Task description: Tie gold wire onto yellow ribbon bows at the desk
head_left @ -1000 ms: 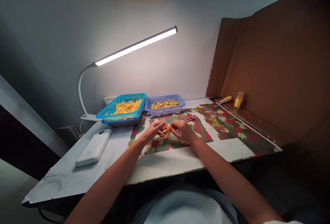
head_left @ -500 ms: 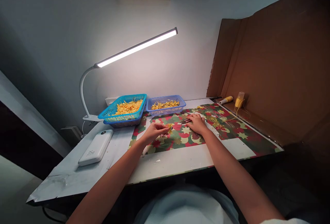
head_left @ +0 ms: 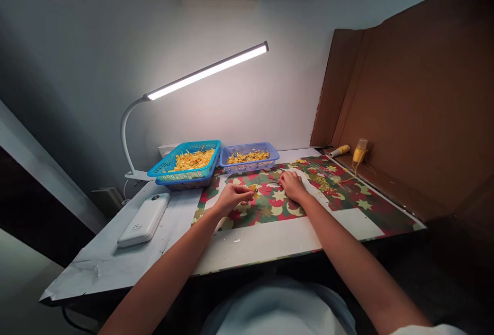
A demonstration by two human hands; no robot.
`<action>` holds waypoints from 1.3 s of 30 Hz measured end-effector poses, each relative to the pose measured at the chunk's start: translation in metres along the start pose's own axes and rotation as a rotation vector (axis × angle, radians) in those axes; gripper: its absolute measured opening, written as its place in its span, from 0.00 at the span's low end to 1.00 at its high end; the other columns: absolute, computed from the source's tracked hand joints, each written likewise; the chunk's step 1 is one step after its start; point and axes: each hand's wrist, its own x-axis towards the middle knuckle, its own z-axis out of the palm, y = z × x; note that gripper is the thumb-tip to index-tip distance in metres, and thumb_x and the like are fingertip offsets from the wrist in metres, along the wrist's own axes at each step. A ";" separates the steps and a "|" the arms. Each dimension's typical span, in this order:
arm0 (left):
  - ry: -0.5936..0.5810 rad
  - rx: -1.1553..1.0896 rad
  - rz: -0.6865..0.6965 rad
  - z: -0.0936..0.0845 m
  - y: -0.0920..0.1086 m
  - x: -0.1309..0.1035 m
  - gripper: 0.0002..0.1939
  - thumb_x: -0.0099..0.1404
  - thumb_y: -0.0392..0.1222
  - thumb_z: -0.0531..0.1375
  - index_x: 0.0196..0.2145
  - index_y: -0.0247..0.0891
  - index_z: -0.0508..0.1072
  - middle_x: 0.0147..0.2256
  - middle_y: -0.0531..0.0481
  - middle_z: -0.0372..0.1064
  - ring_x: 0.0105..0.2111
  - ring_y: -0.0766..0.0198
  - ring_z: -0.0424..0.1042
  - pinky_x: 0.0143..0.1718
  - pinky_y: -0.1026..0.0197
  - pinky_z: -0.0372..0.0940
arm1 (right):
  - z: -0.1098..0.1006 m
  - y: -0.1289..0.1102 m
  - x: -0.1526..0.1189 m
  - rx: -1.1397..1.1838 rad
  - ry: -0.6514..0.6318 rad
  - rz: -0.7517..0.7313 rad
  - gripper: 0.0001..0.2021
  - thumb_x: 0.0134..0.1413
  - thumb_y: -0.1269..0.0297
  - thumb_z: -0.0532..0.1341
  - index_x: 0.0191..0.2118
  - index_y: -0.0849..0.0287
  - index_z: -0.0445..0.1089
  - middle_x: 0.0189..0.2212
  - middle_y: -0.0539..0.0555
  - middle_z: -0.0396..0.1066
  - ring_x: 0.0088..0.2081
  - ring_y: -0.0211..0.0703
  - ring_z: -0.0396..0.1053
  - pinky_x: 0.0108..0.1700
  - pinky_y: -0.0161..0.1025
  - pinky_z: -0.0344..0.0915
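My left hand [head_left: 231, 198] is closed in a pinch above the patterned sheet. Between its fingertips is a small golden-yellow piece [head_left: 254, 189] with a dark, shiny spot. A thin strand runs from this piece towards the right. My right hand [head_left: 292, 186] rests low over the sheet, its fingers curled round the near end of a slim dark pointed tool [head_left: 273, 180]. The tool's tips point left; it is too small and blurred to name exactly. Beside the right hand lies a tangle of fine yellow-green bits [head_left: 323, 184].
Behind the hands stand a turquoise basket [head_left: 162, 171] of yellow strips and a purple-blue basket [head_left: 250, 166] of golden pieces. A white power bank [head_left: 143, 222] lies at left under a lit lamp [head_left: 208, 71]. Yellow thread spools [head_left: 359, 151] stand near the cardboard wall [head_left: 409, 108].
My right hand has shifted slightly, and the dark tool now looks thinner and more blurred. The left hand keeps its pinch on the golden-yellow piece, almost unmoved. The view has moved a little.
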 end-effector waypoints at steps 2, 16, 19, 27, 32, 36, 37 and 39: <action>0.022 -0.010 -0.009 0.001 0.000 0.000 0.16 0.47 0.49 0.69 0.27 0.32 0.79 0.21 0.48 0.72 0.19 0.70 0.64 0.22 0.66 0.59 | 0.001 -0.008 -0.004 0.212 0.007 0.003 0.08 0.61 0.66 0.46 0.32 0.56 0.59 0.34 0.54 0.68 0.37 0.43 0.64 0.40 0.39 0.58; 0.040 -0.039 -0.005 0.006 0.007 -0.002 0.16 0.46 0.49 0.69 0.25 0.31 0.79 0.20 0.49 0.71 0.18 0.71 0.62 0.21 0.65 0.58 | -0.011 -0.054 -0.037 0.265 -0.162 -0.267 0.10 0.60 0.57 0.50 0.35 0.56 0.63 0.23 0.47 0.65 0.25 0.37 0.59 0.27 0.33 0.47; 0.034 -0.030 0.009 0.005 0.005 -0.001 0.16 0.46 0.49 0.68 0.25 0.32 0.79 0.20 0.49 0.71 0.17 0.71 0.61 0.21 0.66 0.57 | -0.010 -0.054 -0.037 0.179 -0.131 -0.290 0.09 0.59 0.57 0.52 0.37 0.55 0.64 0.23 0.47 0.65 0.24 0.37 0.59 0.27 0.34 0.45; 0.011 -0.032 0.026 0.005 0.004 0.000 0.15 0.47 0.49 0.68 0.25 0.31 0.78 0.18 0.51 0.69 0.17 0.71 0.61 0.21 0.66 0.57 | -0.007 -0.057 -0.038 0.141 -0.110 -0.288 0.10 0.60 0.57 0.52 0.38 0.55 0.66 0.23 0.48 0.67 0.27 0.39 0.62 0.28 0.33 0.45; -0.002 -0.017 0.031 0.005 0.005 -0.001 0.15 0.48 0.49 0.68 0.25 0.32 0.78 0.19 0.50 0.70 0.18 0.70 0.62 0.22 0.66 0.58 | -0.008 -0.058 -0.037 0.130 -0.104 -0.277 0.09 0.59 0.58 0.53 0.36 0.54 0.67 0.23 0.48 0.67 0.27 0.39 0.62 0.27 0.33 0.45; -0.002 -0.001 0.025 0.006 0.005 -0.001 0.15 0.47 0.49 0.68 0.24 0.32 0.78 0.20 0.49 0.72 0.18 0.70 0.62 0.21 0.66 0.58 | -0.005 -0.056 -0.036 0.108 -0.082 -0.287 0.09 0.59 0.58 0.53 0.35 0.54 0.68 0.24 0.48 0.68 0.27 0.39 0.63 0.28 0.34 0.45; 0.001 0.000 0.023 0.006 0.004 -0.001 0.15 0.47 0.50 0.68 0.24 0.32 0.78 0.20 0.48 0.72 0.18 0.70 0.63 0.21 0.66 0.58 | -0.004 -0.056 -0.036 0.106 -0.078 -0.290 0.09 0.59 0.58 0.53 0.35 0.54 0.68 0.24 0.48 0.68 0.27 0.39 0.63 0.28 0.34 0.45; 0.002 -0.001 0.020 0.005 0.004 -0.001 0.15 0.47 0.50 0.68 0.24 0.32 0.78 0.20 0.48 0.73 0.18 0.70 0.63 0.21 0.66 0.58 | -0.003 -0.056 -0.036 0.112 -0.077 -0.296 0.10 0.59 0.57 0.52 0.35 0.54 0.68 0.24 0.48 0.69 0.28 0.39 0.63 0.28 0.33 0.45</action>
